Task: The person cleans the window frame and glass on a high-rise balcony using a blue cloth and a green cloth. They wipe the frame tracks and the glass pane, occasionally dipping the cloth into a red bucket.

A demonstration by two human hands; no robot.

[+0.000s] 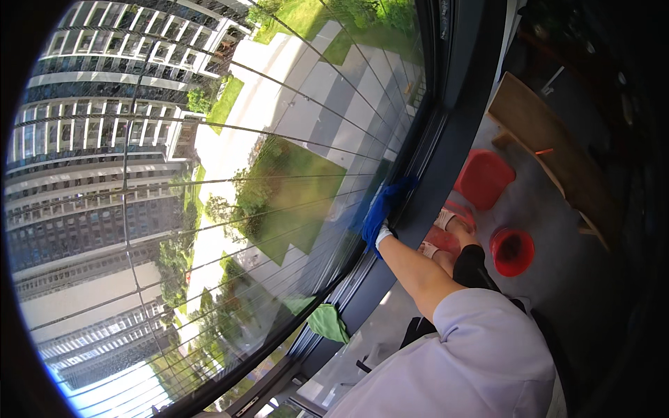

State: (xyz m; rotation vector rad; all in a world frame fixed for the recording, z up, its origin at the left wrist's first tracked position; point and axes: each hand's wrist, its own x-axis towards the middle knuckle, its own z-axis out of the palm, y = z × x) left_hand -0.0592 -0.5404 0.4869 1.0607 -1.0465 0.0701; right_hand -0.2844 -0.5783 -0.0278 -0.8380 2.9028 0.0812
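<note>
My right arm reaches over to the window, and my right hand (383, 233) presses a blue cloth (377, 217) at the lower edge of the glass pane (292, 209). The cloth covers most of the fingers, and something white shows at the wrist. Part of the cloth lies over the dark window frame (418, 193). A green cloth (328, 323) drapes across the frame's track, nearer the bottom of the picture. My left hand is out of view.
My sandalled feet (443, 219) stand on a red plastic stool (444, 238). On the grey floor are another red stool (485, 177), a red bucket (512, 252) with a dark inside, and a wooden bench (543, 130). Taut cables (292, 138) run outside the glass, high above the ground.
</note>
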